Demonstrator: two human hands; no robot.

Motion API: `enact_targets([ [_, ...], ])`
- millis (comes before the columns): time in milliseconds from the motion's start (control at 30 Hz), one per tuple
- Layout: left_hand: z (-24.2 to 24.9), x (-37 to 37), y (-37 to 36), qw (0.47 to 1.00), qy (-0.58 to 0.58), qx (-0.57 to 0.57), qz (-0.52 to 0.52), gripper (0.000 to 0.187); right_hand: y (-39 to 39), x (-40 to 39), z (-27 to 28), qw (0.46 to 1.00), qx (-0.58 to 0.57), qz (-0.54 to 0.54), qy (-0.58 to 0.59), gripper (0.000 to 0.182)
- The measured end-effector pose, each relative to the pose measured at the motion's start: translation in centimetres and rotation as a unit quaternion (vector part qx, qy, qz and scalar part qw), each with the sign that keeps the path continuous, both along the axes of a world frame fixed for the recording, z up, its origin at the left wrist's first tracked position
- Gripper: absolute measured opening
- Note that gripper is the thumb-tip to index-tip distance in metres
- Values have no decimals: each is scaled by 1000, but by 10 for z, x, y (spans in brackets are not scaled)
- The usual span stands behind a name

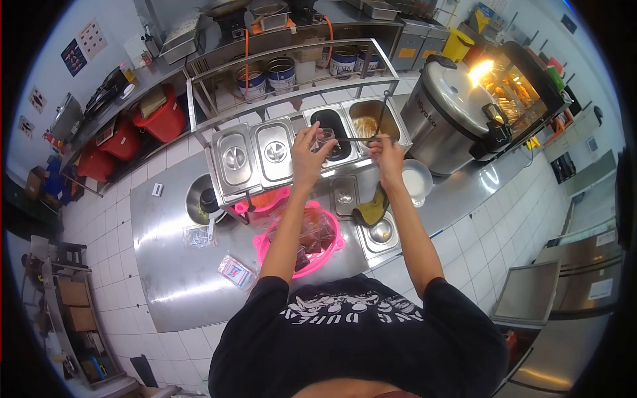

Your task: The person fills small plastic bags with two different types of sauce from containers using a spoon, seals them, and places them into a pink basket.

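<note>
My left hand [310, 154] holds a small clear cup [324, 136] over a dark-filled steel container [340, 151]. In my right hand [387, 158] is the handle of a metal ladle [358, 139], whose far end reaches the cup. Another long utensil stands in the open container [366, 125] with brown residue at the right. Two lidded steel pans [275, 152] sit left of my left hand. Below my hands are a pink basket [338, 243] of dark red packets and a green and black cloth [373, 209].
A large steel cooker [444, 113] stands at the right, beside a lit display case [517, 86]. On the steel table [172, 265] are a metal bowl [197, 199], a plastic packet [235, 270] and a white bowl [417, 180]. A metal rail [285, 56] runs behind the pans.
</note>
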State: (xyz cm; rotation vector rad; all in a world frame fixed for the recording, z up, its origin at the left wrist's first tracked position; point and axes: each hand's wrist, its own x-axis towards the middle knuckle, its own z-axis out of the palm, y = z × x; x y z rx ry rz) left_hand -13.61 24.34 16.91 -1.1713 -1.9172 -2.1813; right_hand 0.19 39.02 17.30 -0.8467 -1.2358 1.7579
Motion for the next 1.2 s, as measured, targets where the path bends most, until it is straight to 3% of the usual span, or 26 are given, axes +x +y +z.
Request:
enact_targets([
  [33, 0, 0, 1, 1000, -5, 9, 1, 58, -3, -3, -2, 1000, -2, -2, 1, 27],
  [100, -1, 1, 0, 1000, 4, 4, 3, 59, -8, -12, -5, 965, 214, -74, -132, 34],
  [133, -1, 1, 0, 1000, 11, 0, 7, 59, -28, -7, 29, 922, 290, -130, -220, 42],
  [167, -2, 1, -1, 1000, 11, -1, 7, 59, -35, -8, 42, 923, 289, -129, -220, 42],
  [233, -3, 1, -2, 1000, 11, -14, 2, 59, -39, -10, 56, 788, 555, -188, -186, 44],
  [267, -5, 1, -2, 1000, 10, -17, -1, 59, -42, -11, 60, 775, 591, -109, -196, 37],
  [300, -6, 0, -1, 1000, 22, -22, 1, 60, -43, -15, 55, 776, 588, -110, -199, 37],
  [367, -6, 1, -2, 999, 33, -28, 1, 60, -43, -25, 44, 797, 570, 117, -162, 26],
  [467, 1, 5, -10, 999, 49, -20, 5, 58, -37, -30, 44, 822, 511, 173, -182, 17],
  [500, 5, 5, -13, 999, 48, -20, 8, 58, -36, -29, 45, 821, 512, 177, -181, 17],
  [567, 10, 8, -20, 993, -100, 5, -63, 49, -41, -23, 56, 850, 485, 169, -115, 14],
  [633, 19, 10, -24, 986, -132, 17, -97, 42, -50, -13, 66, 858, 480, 158, -91, 12],
  [700, 35, 17, -31, 965, -199, 43, -163, 29, -62, -2, 78, 913, 380, 142, -38, 12],
  [733, 46, 26, -34, 960, -207, 69, -173, 20, -64, 1, 77, 914, 378, 143, -39, 12],
  [800, 60, 38, -38, 949, -243, 71, -190, 21, -68, 8, 75, 961, 224, 148, 69, 15],
  [867, 71, 50, -43, 920, -315, 70, -222, 20, -69, 16, 72, 969, 179, 164, 52, 16],
  [967, 68, 61, -41, 928, -300, 86, -202, 19, -71, 28, 74, 974, 123, 184, 49, 17],
  [1033, 70, 70, -46, 931, -310, 61, -181, 18, -72, 36, 77, 970, 156, 179, 47, 16],
  [1133, 55, 74, -49, 968, -208, 57, -131, 23, -79, 47, 77, 966, 211, 149, 17, 15],
  [1200, 56, 82, -59, 975, -183, 62, -107, 16, -94, 54, 78, 968, 203, 144, 19, 16],
])
